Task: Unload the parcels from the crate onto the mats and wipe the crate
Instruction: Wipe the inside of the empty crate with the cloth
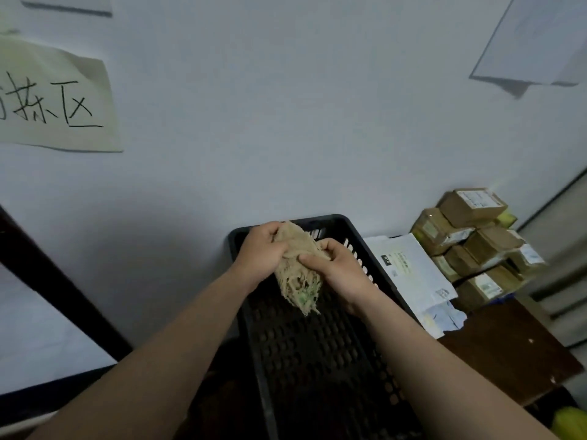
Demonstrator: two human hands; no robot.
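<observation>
A black perforated plastic crate [317,350] stands against the wall in front of me, with no parcels showing inside it. Above its far end both hands hold a frayed beige cloth [297,271] with a green patch at its lower tip. My left hand [259,254] grips the cloth's upper part. My right hand [341,269] pinches its middle from the right. To the right of the crate lie white mailer parcels [413,271] and a stack of brown cardboard parcels [473,242].
The wall bears a paper sign [54,100] with handwritten characters at the left and a white sheet [533,42] at the upper right. A dark brown surface [508,350] lies right of the crate. A dark-edged white panel [41,328] sits at the left.
</observation>
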